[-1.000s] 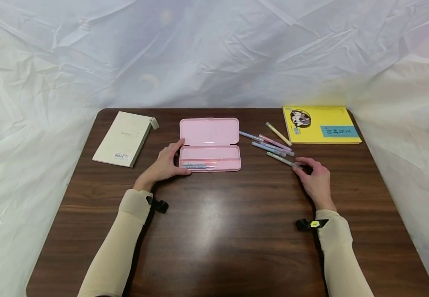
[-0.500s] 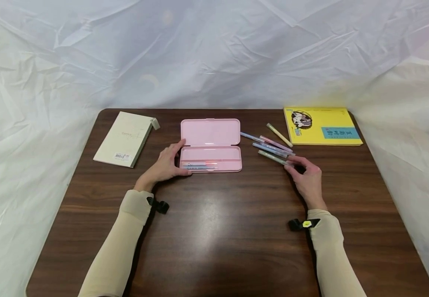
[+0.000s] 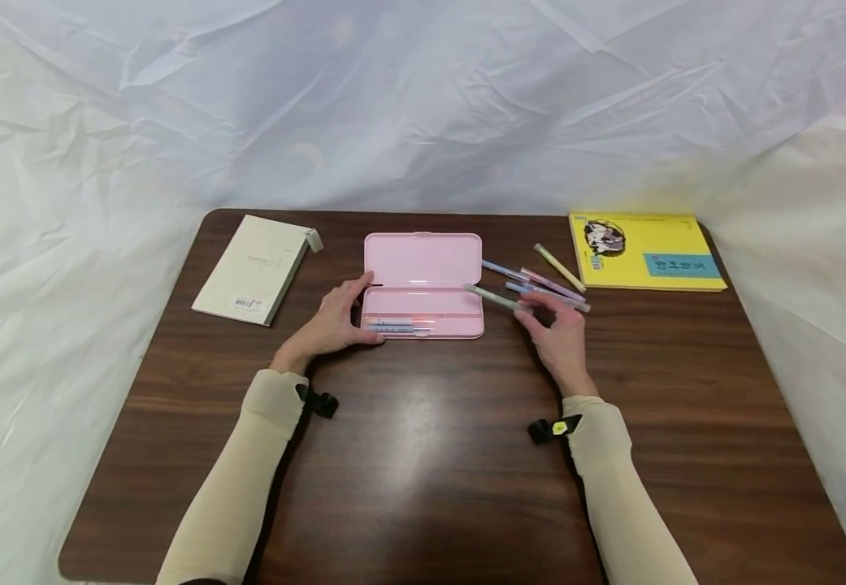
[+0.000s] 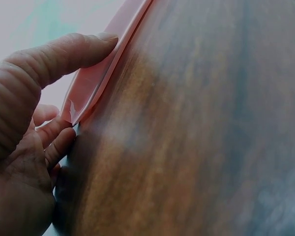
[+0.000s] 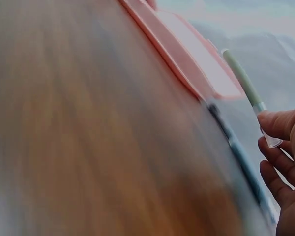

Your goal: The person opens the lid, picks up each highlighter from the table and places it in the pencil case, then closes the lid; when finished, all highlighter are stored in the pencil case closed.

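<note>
A pink pencil case [image 3: 423,302] lies with its lid up, and a few pens [image 3: 399,327] rest in its front compartment. My left hand [image 3: 329,321] grips the case's left end, the thumb along the front edge and the fingers round the side. In the left wrist view the thumb [image 4: 83,51] presses on the pink rim. My right hand [image 3: 557,337] pinches a pale green pen [image 3: 492,297] near its clear end. In the head view the pen's far tip overlaps the case's right edge; the right wrist view has the green pen [image 5: 241,78] above the table.
Several blue and purple pens [image 3: 550,287] lie right of the case, with a yellow pen [image 3: 560,267] behind them. A yellow book [image 3: 649,252] lies at the back right. A cream box-like book [image 3: 250,272] lies at the left on the brown table [image 3: 423,471].
My right hand has carried the green pen left from beside the other pens to the case's right edge. My left hand keeps its grip on the case.
</note>
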`<state>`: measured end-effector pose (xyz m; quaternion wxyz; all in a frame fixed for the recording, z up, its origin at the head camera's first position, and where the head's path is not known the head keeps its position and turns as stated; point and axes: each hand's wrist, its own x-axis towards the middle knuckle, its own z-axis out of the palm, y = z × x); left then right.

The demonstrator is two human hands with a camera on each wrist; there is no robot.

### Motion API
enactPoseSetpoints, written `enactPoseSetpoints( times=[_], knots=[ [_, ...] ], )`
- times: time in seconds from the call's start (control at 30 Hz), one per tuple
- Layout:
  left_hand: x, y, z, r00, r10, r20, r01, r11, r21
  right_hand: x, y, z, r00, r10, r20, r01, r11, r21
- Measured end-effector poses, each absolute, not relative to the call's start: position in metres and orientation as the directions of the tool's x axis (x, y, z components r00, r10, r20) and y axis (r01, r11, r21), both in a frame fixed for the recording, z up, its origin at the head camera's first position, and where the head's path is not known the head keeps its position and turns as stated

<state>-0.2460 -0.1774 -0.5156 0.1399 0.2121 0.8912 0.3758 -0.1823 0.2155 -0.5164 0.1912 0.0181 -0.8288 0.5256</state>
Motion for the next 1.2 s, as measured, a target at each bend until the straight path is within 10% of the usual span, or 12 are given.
enactPoseSetpoints(
  times=[1.2],
  knots=[
    [-0.247,-0.177,-0.515,-0.872,0.481,-0.086,0.281,0.639,0.716,-0.208,0.119,-0.509,-0.95,-0.21,0.229,-0.306,0.505,-0.807]
  ],
)
